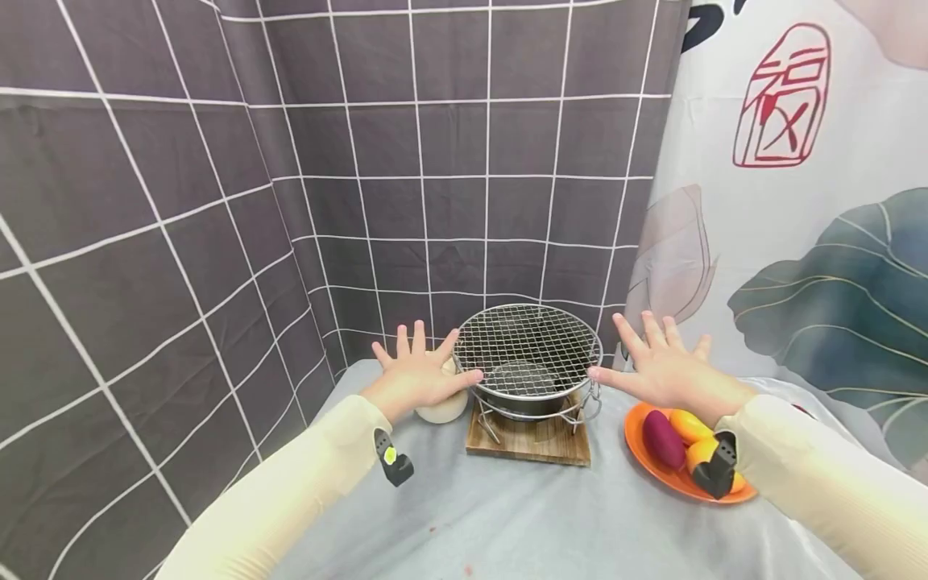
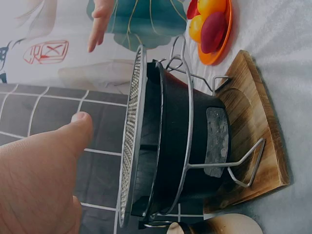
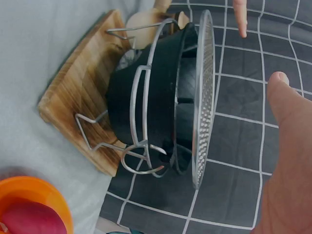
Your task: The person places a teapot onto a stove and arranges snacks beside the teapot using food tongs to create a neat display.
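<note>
On the table (image 1: 507,515), far centre, the wire grill (image 1: 528,350) lies atop a black stove (image 1: 524,388) w/ wooden board (image 1: 527,441) under it. Left hand (image 1: 419,372) & right hand (image 1: 663,368) flank the rim, fingers spread wide, holding nothing. Best to close in evenly at opposite edges, keep the grill level; the plate of fruit (image 1: 638,451) is near the right hand.

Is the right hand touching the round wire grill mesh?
Apart. The right wrist view shows grey tiled backdrop between the right hand and the rim of the wire grill mesh, its thumb short of the edge.
</note>
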Demonstrator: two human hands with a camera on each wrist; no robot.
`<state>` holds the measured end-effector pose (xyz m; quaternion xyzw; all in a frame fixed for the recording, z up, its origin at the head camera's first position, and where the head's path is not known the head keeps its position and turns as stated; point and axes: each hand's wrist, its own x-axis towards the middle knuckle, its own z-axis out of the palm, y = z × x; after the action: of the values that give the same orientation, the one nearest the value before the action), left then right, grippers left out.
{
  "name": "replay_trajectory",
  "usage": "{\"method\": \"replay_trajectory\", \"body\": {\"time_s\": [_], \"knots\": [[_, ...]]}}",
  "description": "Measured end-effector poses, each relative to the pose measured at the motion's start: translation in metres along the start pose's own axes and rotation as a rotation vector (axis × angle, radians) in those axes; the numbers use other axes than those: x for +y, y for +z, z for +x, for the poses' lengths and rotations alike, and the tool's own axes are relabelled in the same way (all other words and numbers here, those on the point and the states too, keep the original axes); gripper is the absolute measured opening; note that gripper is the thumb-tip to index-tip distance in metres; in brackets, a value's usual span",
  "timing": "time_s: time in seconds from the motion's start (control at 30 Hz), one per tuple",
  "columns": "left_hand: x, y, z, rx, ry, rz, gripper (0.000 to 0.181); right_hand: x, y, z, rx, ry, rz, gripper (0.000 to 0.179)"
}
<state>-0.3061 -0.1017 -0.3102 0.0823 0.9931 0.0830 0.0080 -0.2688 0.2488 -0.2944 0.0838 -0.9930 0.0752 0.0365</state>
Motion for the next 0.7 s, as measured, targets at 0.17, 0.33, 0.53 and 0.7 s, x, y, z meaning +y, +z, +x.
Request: {"method": "replay_trajectory", "body": {"time_s": [0.17, 0.33, 0.53, 0.7], "knots": [[-0.008, 0.003, 0.004, 0.032, 0.007, 0.002, 0.096, 0.005, -0.002, 0.002, 0.011, -0.011, -0.005, 0.111], [-0.019, 0.006, 0.008, 0.097, 0.033, -0.040, 0.090, 0.009, -0.001, 0.006, 0.040, -0.036, -0.019, 0.107], [-0.033, 0.010, 0.009, 0.152, 0.079, -0.060, 0.083, 0.017, 0.003, 0.007, 0.084, -0.065, -0.022, 0.099], [-0.041, 0.011, 0.008, 0.156, 0.092, -0.025, 0.083, 0.025, 0.004, 0.006, 0.120, -0.087, -0.025, 0.095]]}}
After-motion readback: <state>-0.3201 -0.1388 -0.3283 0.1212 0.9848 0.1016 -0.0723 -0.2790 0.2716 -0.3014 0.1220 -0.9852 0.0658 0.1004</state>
